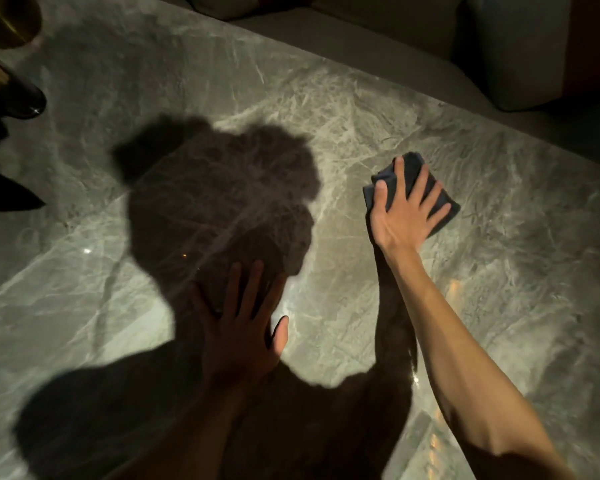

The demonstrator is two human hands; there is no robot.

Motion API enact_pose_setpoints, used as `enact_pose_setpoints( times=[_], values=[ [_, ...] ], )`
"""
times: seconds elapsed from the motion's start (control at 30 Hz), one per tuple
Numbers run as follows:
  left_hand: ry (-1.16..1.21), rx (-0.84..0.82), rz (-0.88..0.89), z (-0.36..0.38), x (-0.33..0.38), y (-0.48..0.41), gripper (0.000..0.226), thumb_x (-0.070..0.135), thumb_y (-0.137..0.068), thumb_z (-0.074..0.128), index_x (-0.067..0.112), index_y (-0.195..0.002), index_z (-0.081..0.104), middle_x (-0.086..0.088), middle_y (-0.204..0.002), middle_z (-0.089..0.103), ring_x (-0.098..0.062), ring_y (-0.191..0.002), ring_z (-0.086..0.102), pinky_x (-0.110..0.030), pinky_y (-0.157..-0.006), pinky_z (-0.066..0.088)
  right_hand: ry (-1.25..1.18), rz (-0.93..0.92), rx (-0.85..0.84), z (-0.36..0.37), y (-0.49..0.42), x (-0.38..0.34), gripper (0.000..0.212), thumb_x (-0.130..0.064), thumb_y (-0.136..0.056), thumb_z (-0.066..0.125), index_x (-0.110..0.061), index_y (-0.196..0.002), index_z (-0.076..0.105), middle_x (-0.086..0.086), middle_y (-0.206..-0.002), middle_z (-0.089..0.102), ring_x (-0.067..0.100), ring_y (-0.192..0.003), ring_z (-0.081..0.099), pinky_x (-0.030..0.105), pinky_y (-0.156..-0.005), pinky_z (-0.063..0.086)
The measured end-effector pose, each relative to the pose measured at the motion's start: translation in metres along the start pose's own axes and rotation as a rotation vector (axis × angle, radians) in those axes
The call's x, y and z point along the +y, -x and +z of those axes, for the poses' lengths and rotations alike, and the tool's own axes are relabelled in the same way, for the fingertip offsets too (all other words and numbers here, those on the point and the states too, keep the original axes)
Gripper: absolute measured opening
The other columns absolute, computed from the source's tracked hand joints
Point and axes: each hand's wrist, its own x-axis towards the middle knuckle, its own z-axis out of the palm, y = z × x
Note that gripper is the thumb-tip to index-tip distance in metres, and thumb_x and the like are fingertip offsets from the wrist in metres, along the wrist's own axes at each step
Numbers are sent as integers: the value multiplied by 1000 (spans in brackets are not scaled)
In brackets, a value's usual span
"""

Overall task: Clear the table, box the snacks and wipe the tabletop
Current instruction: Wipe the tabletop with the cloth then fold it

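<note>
A grey marble tabletop (343, 109) fills the view. My right hand (400, 218) lies flat on a folded dark grey cloth (445, 211), pressing it to the stone right of centre, fingers spread over it. My left hand (238, 330) rests palm down on the bare tabletop near the front, fingers apart, holding nothing. It sits inside my own dark shadow. No snacks or box are in view.
Dark and gold-coloured objects (9, 81) stand at the table's far left edge. Beyond the far edge is a pale sofa seat (378, 36) with a light cushion (520, 53) at the upper right.
</note>
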Motion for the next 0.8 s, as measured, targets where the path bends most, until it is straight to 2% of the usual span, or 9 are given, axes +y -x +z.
enact_pose_setpoints(
  times=[0.13,0.4,0.63,0.7,0.8],
  values=[
    [12,0,-7,-2,1,-1,65,58,-93,32,41,-154,17,5,-167,10,-27,-155,8,-76,-113,-1,-9,-54,10,2,-20,-30,61,-65,-94,13,-46,-152,5,3,-166,5,35,-152,1,64,-118,-3],
    [19,33,5,-1,-1,-2,64,56,-93,36,41,-154,20,4,-166,14,-27,-155,13,-77,-112,1,7,-197,-1,6,-13,-44,60,-63,-96,14,-45,-153,8,1,-166,4,33,-153,-1,63,-119,-2],
    [-6,0,3,-2,-1,-2,64,57,-92,30,43,-153,19,3,-167,13,-27,-155,12,-78,-111,2,111,-464,12,16,42,-56,58,-59,-98,23,-41,-153,19,2,-165,13,34,-152,9,62,-119,8],
    [-12,-24,3,-3,-1,-2,64,58,-92,31,43,-153,20,3,-167,11,-27,-155,11,-79,-111,3,136,-563,3,21,62,-45,58,-60,-98,22,-40,-152,23,3,-165,13,34,-152,9,61,-119,10],
    [1,-33,10,-4,-2,-2,62,58,-92,34,43,-151,27,3,-167,12,-28,-155,10,-79,-111,3,166,-705,-14,29,95,-7,59,-58,-97,25,-40,-153,18,2,-166,8,32,-153,4,62,-118,13]
  ],
)
